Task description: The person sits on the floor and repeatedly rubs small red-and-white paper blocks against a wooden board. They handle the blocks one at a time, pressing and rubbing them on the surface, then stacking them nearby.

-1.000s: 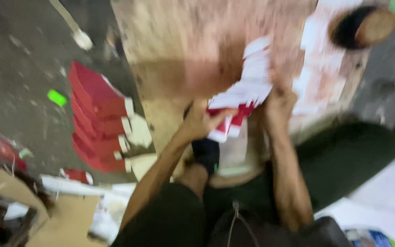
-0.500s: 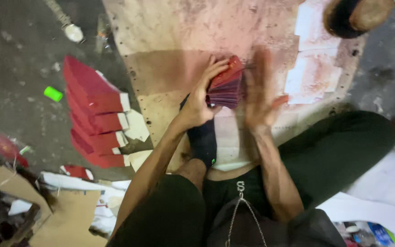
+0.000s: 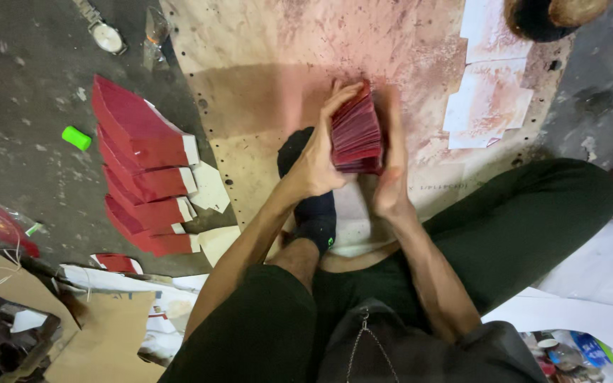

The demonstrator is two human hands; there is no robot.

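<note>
Both hands, left hand point(image 3: 317, 167) and right hand point(image 3: 394, 177), are clamped on opposite sides of a red card stack point(image 3: 355, 131) held edge-down above a stained plywood board point(image 3: 264, 64) on a dark concrete floor point(image 3: 15, 106), with fanned red envelopes point(image 3: 143, 177) lying left.

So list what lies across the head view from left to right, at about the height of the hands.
Green cap → fanned red stacks on the floor → left hand → red stack held between both hands → right hand → pale paper sheets on the board.
</note>
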